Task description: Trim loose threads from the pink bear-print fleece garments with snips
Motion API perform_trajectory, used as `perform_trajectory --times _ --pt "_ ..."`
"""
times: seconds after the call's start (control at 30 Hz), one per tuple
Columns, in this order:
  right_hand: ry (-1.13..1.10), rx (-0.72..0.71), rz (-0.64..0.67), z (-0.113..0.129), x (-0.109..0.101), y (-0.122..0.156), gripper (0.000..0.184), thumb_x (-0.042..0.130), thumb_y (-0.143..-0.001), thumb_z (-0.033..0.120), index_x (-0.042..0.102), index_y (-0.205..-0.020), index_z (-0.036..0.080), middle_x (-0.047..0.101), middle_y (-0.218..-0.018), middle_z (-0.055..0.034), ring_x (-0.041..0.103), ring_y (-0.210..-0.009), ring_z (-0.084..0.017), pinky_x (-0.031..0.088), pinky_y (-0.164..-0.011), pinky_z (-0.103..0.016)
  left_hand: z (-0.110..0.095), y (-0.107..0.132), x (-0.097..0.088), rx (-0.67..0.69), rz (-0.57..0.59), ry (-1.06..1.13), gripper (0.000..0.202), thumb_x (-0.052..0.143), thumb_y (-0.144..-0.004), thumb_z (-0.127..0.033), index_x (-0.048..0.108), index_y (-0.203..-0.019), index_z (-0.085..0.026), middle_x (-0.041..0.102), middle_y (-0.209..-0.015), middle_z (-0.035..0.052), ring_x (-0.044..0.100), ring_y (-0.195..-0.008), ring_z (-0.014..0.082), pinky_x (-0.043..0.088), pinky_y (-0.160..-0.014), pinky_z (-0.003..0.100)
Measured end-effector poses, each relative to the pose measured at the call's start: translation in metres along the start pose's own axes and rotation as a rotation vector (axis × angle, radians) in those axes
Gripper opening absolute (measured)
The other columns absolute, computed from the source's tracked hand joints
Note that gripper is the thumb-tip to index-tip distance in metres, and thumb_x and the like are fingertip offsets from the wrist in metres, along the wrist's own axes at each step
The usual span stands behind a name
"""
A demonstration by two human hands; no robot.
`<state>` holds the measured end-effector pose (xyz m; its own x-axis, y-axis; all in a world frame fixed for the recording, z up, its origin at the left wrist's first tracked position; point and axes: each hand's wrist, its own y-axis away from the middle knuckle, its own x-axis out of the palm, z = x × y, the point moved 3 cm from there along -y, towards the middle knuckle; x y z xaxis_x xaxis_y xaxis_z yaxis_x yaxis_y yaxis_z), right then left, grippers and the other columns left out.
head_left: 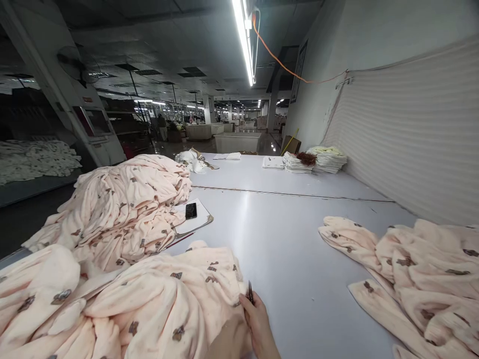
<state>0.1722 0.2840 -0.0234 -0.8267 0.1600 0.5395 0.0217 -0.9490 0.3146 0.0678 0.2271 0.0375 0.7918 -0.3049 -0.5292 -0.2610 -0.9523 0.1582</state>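
Note:
My right hand (257, 319) is at the bottom centre, its fingers closed around thread snips (250, 293) with dark pointed blades facing up. The thumb and fingertips also touch the edge of a pale pink plush garment (157, 294) with small brown bear-like prints. That garment lies in loose folds across the near left of the table. A smooth tan patch (229, 336) shows beside my right wrist; I cannot make out what it is. My left hand is not visible.
A tall heap of the same pink fabric (127, 189) stands at left. Beside it lie a phone (190, 210), a clipboard (204, 222) and a pen (180, 240). More pink garments (419, 279) lie at right on the white table (284, 239). Folded white cloths (331, 162) are stacked far back.

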Motion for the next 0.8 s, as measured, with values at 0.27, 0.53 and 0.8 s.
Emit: perform_trajectory --times 0.27,0.53,0.8 --pt "-0.028 -0.002 -0.033 0.008 0.011 0.015 0.027 0.074 -0.067 0.037 0.057 -0.072 0.017 0.056 -0.066 0.0031 0.057 -0.065 -0.013 0.048 -0.062 -0.022 0.0 -0.022 -0.002 -0.009 -0.335 -0.192 0.04 0.052 -0.061 -0.009 0.044 -0.099 -0.014 0.051 -0.102 0.0123 0.048 -0.102 0.0278 0.041 -0.09 0.043" --pt "0.157 -0.114 0.042 0.02 0.018 0.019 0.018 0.065 -0.075 0.033 0.058 -0.07 0.017 0.052 -0.063 0.0043 0.049 -0.061 -0.01 0.043 -0.058 -0.02 0.005 -0.027 -0.027 0.106 -0.362 -0.171 0.024 0.056 -0.074 -0.024 0.058 -0.098 -0.02 0.056 -0.111 0.0123 0.047 -0.108 0.0308 0.035 -0.094 0.046" --pt "0.383 -0.268 0.074 0.005 0.021 0.014 0.021 0.056 -0.082 0.034 0.053 -0.069 0.019 0.05 -0.063 0.005 0.047 -0.062 -0.011 0.042 -0.058 -0.019 0.018 -0.036 -0.038 -0.112 -0.32 0.221 0.014 0.055 -0.07 -0.023 0.06 -0.083 -0.02 0.061 -0.083 0.0053 0.054 -0.084 0.0253 0.039 -0.078 0.036"
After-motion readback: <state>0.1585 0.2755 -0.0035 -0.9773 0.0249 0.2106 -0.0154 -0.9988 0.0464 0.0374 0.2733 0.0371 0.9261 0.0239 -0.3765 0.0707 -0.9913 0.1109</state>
